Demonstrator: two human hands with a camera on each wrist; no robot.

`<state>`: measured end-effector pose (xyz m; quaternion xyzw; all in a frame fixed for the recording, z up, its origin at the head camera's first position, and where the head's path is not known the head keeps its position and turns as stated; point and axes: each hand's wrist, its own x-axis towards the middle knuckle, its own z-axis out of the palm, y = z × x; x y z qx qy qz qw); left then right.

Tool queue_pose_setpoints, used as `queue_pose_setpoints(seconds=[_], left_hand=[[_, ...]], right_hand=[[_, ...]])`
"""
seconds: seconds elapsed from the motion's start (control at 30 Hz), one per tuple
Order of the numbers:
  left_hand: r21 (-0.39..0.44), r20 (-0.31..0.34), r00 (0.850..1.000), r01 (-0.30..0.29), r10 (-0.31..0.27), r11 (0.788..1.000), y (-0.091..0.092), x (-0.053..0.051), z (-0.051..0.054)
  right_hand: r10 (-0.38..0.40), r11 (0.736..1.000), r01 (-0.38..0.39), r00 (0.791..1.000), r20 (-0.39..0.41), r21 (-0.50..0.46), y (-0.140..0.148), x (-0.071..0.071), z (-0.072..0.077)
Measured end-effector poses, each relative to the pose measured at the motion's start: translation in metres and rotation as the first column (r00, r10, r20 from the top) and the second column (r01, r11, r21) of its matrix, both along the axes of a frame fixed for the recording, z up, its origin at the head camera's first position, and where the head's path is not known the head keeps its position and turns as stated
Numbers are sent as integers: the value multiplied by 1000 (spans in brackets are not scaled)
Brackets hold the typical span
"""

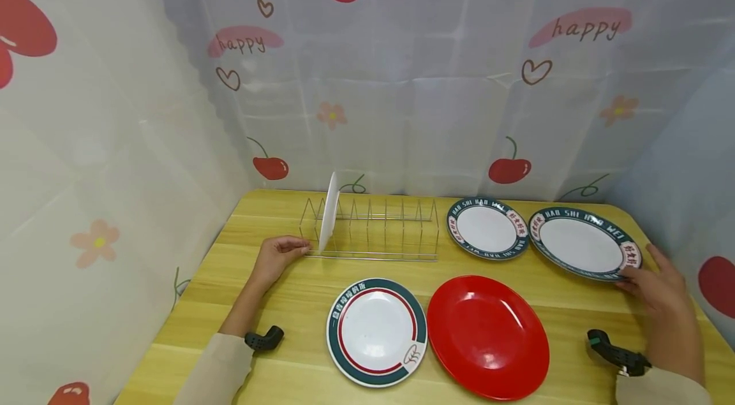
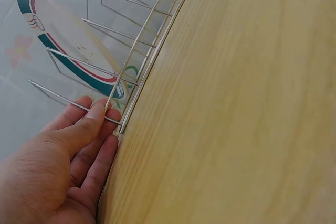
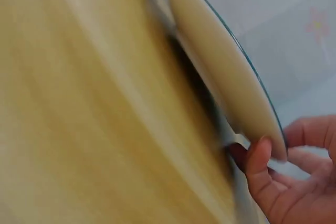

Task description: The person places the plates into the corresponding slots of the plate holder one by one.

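Observation:
At the back left of the table stands a wire dish rack [image 1: 385, 257], with one plate [image 1: 329, 212] upright in its left part. My left hand [image 1: 281, 258] pinches the rack's left front corner; the left wrist view shows thumb and fingers [image 2: 94, 116] around the wire beside that plate, which has a green and red rim. At the far right my right hand [image 1: 660, 280] grips the near right edge of an oval plate [image 1: 582, 244] with a green patterned rim. In the right wrist view the oval plate's pale underside [image 3: 226, 61] is tilted, its held edge raised off the table.
Left of the oval plate lies a smaller green-rimmed plate [image 1: 487, 228]. Nearer the front are a round white plate [image 1: 377, 333] with green and red rings and a red plate [image 1: 488, 337], side by side. A cherry-print curtain [image 1: 402, 105] hangs behind the table.

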<state>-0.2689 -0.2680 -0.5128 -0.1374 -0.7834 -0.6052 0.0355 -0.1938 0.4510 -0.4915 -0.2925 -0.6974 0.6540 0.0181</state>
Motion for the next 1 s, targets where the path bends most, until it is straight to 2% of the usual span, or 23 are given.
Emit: queue_pose_setpoints(seconds=[0.07, 0.17, 0.3, 0.37, 0.47, 0.6, 0.77, 0.9, 1.0], left_hand=[[5, 3, 1000, 1, -1, 1000, 0, 0, -1], [10, 4, 1000, 1, -1, 1000, 0, 1, -2], [-1, -3, 1000, -3, 3, 1000, 0, 0, -2], [-9, -8, 1000, -7, 7, 1000, 0, 0, -2], [-10, -7, 1000, -9, 9, 1000, 0, -1, -2], [-5, -1, 1000, -10, 10, 1000, -3, -7, -12], [0, 6, 1000, -22, 22, 1000, -8, -14, -24], [18, 8, 1000, -27, 27, 999, -8, -15, -27], [22, 2, 1000, -26, 26, 999, -9, -16, -27]], right_hand=[[26, 993, -32, 998, -56, -112, 0, 5, 4], [26, 967, -52, 994, -106, -249, 1, 10, 5], [38, 932, -97, 984, -172, -350, 5, 12, 3], [47, 911, -138, 971, -234, -388, 6, 12, 2], [54, 868, -212, 939, -339, -450, 8, 11, 0], [38, 824, -265, 907, -419, -501, 6, 11, 1], [33, 820, -280, 894, -447, -499, 4, 11, 6], [29, 825, -288, 880, -474, -485, 3, 12, 11], [1, 840, -264, 874, -486, -474, 1, 13, 15]])
